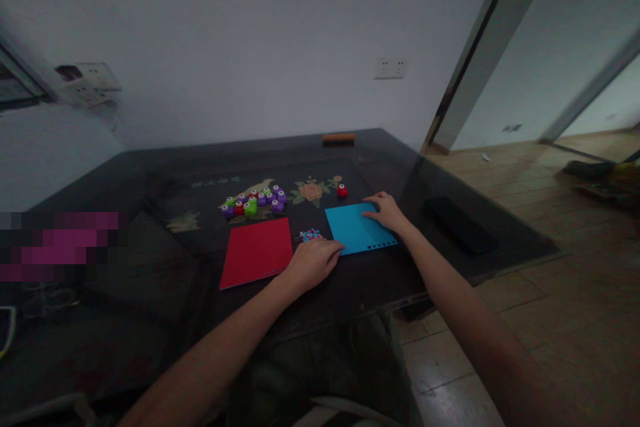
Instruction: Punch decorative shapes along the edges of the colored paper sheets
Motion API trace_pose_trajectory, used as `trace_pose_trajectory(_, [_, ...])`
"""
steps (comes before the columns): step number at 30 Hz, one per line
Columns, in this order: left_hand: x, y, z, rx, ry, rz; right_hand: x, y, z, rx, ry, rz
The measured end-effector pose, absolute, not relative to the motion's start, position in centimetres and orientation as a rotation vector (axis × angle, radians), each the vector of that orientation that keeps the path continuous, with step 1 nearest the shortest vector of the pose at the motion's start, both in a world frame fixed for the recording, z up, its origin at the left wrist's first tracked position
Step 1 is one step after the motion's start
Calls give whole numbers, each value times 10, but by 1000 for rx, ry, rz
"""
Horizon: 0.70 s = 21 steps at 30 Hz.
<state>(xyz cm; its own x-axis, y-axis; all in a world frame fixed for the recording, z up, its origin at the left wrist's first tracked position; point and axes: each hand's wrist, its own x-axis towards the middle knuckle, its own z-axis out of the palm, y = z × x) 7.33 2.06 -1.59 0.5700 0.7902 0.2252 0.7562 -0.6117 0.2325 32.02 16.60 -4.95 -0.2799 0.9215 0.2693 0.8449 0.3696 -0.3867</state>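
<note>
A blue sheet (353, 227) with small dark holes along its near edge lies on the dark table in front of me. My left hand (315, 262) reaches its fingertips to the sheet's near left corner, fingers stretched out and low over the table. On the sheet's far right side rests my right hand (386, 212), its thumb and fingers apart. Just beyond my left hand is a small pile of pink, blue and white pieces (310, 234), partly hidden by it. A red sheet (257, 252), with holes at its near edge, lies left of that hand.
Several purple, green and red toys with big eyes (251, 207) cluster behind the red sheet. One red toy (342, 191) stands alone behind the blue sheet. A brown cylinder (339, 139) lies at the table's back edge; a black flat object (459, 223) is at right.
</note>
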Motion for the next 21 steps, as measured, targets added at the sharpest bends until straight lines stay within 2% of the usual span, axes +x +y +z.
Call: trace_pose_trajectory(21, [72,19,-15,2655,1382,458,318,165,-50,-1557,-2135,277])
